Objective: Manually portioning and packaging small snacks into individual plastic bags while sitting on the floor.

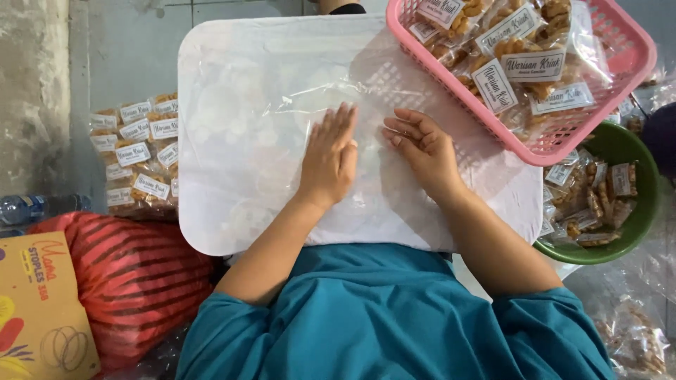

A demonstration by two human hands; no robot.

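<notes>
Yellow cardboard, the corner of a box (39, 309), sits at the far left beside a red striped sack (134, 281), with a plastic water bottle (35, 207) lying behind them. Next along, a stack of small labelled snack packets (141, 151) rests on the floor against the edge of the white tray (225, 70) across the person's lap. A sheet of clear plastic (282, 105) is spread over that tray. The left hand (329, 158) lies flat on it, palm down, fingers straight and together, gripping nothing. Just beside it, the right hand (422, 148) rests on the same sheet with its fingers curled loosely inward; whether they pinch the film I cannot tell. Further right, a pink slatted basket (620, 49) overlaps the tray's corner, full of labelled packets of brown fried snacks. Below it, a green bowl (637, 218) holds more of the same packets.
</notes>
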